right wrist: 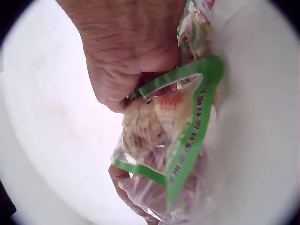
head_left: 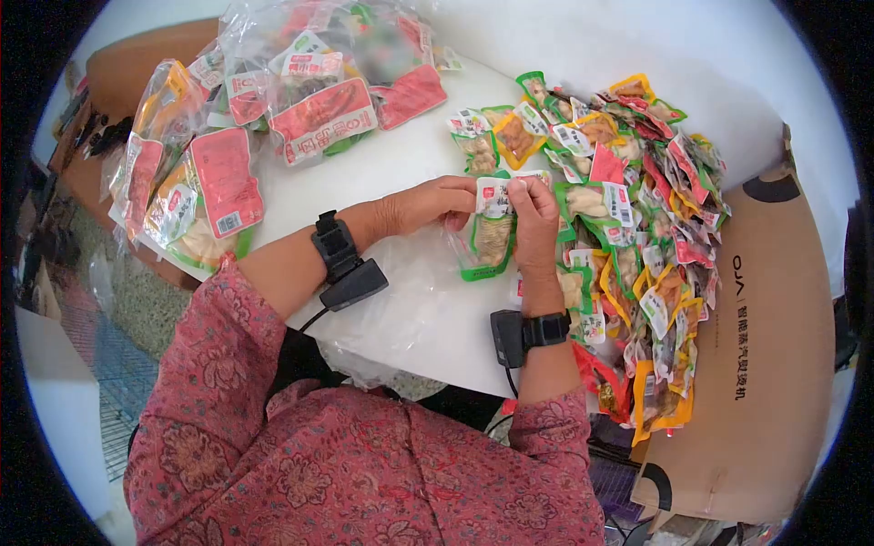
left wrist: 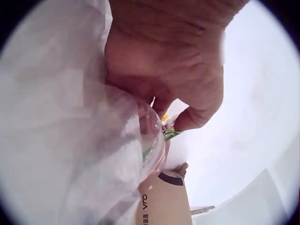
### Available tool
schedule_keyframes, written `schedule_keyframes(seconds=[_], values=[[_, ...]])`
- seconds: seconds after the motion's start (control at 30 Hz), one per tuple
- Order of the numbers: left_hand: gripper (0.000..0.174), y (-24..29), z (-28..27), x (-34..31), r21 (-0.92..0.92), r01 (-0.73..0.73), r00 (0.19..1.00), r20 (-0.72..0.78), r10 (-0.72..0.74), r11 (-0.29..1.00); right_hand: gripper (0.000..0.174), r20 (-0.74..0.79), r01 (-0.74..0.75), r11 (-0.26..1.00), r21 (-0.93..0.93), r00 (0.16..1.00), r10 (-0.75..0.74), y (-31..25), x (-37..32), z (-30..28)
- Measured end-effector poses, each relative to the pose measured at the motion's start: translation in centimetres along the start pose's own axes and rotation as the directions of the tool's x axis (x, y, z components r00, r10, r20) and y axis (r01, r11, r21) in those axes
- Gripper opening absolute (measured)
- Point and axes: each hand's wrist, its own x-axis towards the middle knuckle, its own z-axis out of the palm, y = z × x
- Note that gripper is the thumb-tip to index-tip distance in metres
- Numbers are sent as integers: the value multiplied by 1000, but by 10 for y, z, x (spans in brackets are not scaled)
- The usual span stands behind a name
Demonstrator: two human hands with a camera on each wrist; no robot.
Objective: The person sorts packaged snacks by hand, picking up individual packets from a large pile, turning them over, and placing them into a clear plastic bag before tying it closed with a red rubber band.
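A green-edged food packet (head_left: 492,232) hangs upright between the two hands in the head view. The right hand (head_left: 535,211) pinches its top corner between thumb and fingers; in the right wrist view the same hand (right wrist: 136,56) grips the packet's green edge (right wrist: 187,145). At the packet's left side is the left hand (head_left: 426,206), its fingers curled around clear plastic film. The left wrist view shows the left hand (left wrist: 164,61) with thumb and fingers closed on a clear bag (left wrist: 152,140), a bit of green at the fingertips.
A large pile of small packets (head_left: 628,218) covers the right side of the white table (head_left: 373,346). Clear bags with red-labelled packs (head_left: 323,118) lie at the back left. Beyond the pile stands a cardboard box (head_left: 765,346).
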Motion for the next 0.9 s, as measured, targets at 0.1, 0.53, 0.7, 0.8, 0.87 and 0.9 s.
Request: schedule_keyframes(seconds=[0.1,0.53,0.7,0.8,0.87,0.9], values=[[35,-4,-6,4,18,-31,996,78,30,999,21,-72,72,994,-84,994,-78,0,0,0],[25,-1,-5,4,-16,-72,956,-286,65,997,16,84,67,991,-116,995,-57,1,-2,6],[27,-6,-8,7,-79,-118,956,-279,92,990,17,138,10,992,-127,990,7,1,-2,6],[29,3,0,3,-200,-111,936,-351,35,973,18,153,70,985,-158,987,-46,7,-1,7],[30,1,-4,5,-280,-117,936,-351,11,953,18,163,126,975,-183,982,-97,8,-1,6],[30,0,-4,5,-279,-116,937,-350,12,953,18,165,108,973,-206,984,-74,5,-2,6]])
